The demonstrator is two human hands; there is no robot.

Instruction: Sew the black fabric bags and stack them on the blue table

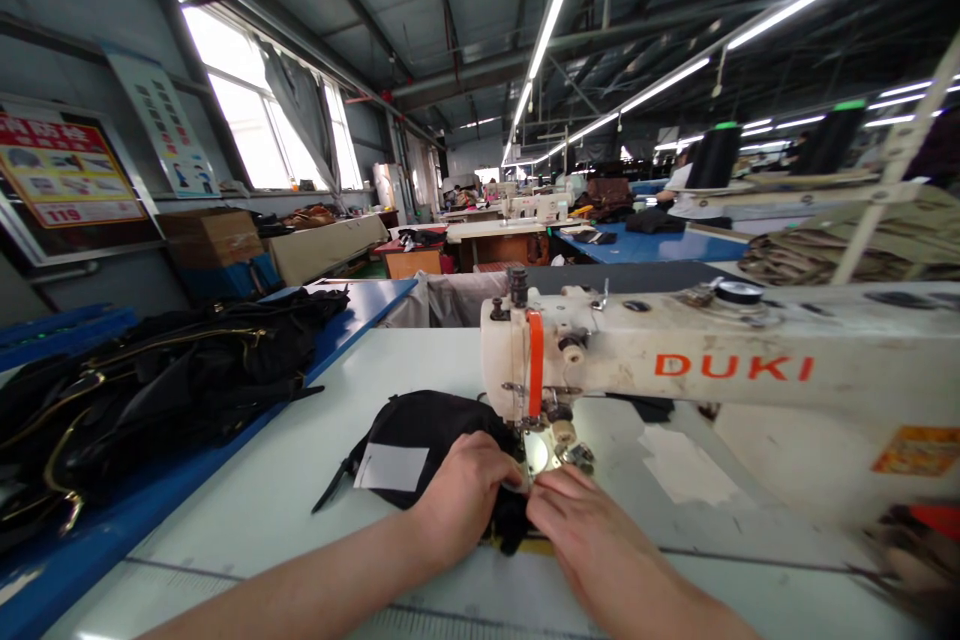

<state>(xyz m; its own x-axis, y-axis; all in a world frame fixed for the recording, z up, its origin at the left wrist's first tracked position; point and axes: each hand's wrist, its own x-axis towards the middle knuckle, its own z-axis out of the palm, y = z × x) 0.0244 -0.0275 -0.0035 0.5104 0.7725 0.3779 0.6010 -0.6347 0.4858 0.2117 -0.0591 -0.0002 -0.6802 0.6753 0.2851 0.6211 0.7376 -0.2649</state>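
A black fabric piece (442, 412), perhaps part of a bag, lies under the head of a white sewing machine (615, 340) with red lettering. On its left part is a white rectangular patch (391, 467). My left hand (469, 485) is closed on the fabric just left of the lit needle area, fingertips bent inward. Close by on the right, my right hand (581, 520) has its fingers pressed together on the fabric edge below the presser foot. A bunched black end hangs between both hands. The needle tip itself is hard to make out.
Black fabric pieces with gold zippers (187, 360) are heaped on a blue table (247, 450) at left. A white paper scrap (686, 465) lies under the machine arm. Black thread cones (712, 157) stand at upper right, near stacked olive fabric (810, 245). A ruler strip (420, 620) runs along the front.
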